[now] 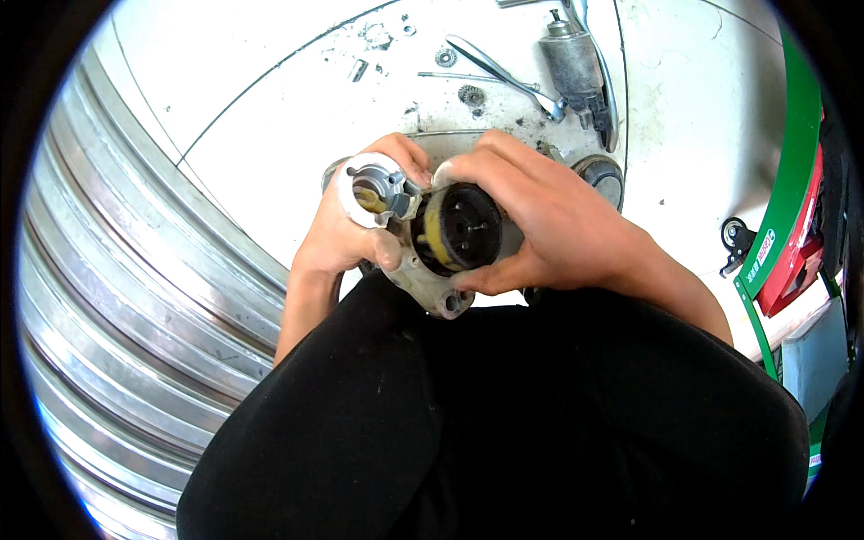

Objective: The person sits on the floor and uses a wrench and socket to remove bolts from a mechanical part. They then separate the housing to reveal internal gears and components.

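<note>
Both hands hold a metal starter-motor housing [409, 225] above my lap. My left hand [346, 234] grips its left side, thumb by the round silver collar [369, 184]. My right hand [540, 216] wraps the right side, fingers curled around the black round gear carrier [459, 227] with yellowish grease inside. A mounting ear with a hole [450, 301] points down toward my black trousers [504, 423].
On the white floor lie a grey cylindrical solenoid [571, 58], a wrench [504, 74], a small gear [471, 94] and loose small parts [373, 40]. A round metal cap [601, 175] sits behind my right hand. Ribbed metal panel [117, 297] at left; green and red frame [787, 207] at right.
</note>
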The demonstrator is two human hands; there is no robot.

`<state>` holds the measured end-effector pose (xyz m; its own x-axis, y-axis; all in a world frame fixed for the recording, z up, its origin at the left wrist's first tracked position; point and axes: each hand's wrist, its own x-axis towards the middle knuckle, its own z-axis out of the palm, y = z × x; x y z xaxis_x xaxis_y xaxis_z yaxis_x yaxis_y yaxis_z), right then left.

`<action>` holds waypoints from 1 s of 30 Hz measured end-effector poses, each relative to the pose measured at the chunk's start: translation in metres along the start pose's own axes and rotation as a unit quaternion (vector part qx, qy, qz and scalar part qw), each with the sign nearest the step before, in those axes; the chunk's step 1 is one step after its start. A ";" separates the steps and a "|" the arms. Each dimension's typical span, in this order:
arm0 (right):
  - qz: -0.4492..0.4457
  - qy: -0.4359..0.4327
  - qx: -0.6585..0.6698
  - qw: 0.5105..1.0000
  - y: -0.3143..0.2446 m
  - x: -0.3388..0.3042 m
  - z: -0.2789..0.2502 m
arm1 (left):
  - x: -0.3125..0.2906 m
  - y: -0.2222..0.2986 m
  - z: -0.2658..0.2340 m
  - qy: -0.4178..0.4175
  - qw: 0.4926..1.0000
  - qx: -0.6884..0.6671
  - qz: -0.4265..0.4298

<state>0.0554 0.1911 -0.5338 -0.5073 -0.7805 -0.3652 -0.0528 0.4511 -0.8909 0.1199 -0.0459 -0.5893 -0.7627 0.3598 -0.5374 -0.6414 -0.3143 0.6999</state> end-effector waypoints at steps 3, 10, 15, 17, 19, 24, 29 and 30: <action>-0.024 0.023 0.008 0.999 -0.003 0.003 0.002 | 0.001 -0.005 -0.002 0.002 1.000 -0.006 0.023; -0.084 0.075 0.001 0.994 0.000 0.000 -0.007 | 0.004 -0.004 -0.001 0.006 1.000 -0.022 0.020; -0.061 0.109 0.034 0.992 0.020 0.003 -0.008 | 0.006 0.005 0.003 0.032 0.999 -0.022 -0.011; -0.030 0.114 0.095 0.988 0.028 0.005 -0.006 | 0.005 0.007 0.006 0.037 0.999 -0.033 -0.013; 0.001 0.123 0.185 0.975 0.031 0.006 -0.003 | 0.006 0.010 0.013 0.032 0.996 -0.078 -0.005; 0.024 0.134 0.218 0.967 0.028 0.010 -0.002 | 0.001 0.005 0.011 0.058 0.997 -0.049 -0.031; 0.026 0.150 0.211 0.965 0.024 0.016 -0.005 | 0.001 0.013 0.032 0.145 0.971 -0.169 -0.087; 0.033 0.145 0.213 0.966 0.021 0.016 -0.007 | 0.000 0.011 0.031 0.141 0.969 -0.183 -0.090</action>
<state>0.0404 0.1909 -0.5568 -0.7210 -0.5737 -0.3886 0.3151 0.2281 -0.9212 0.1159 -0.0220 -0.5668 -0.5955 0.1996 -0.7781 -0.7132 -0.5773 0.3977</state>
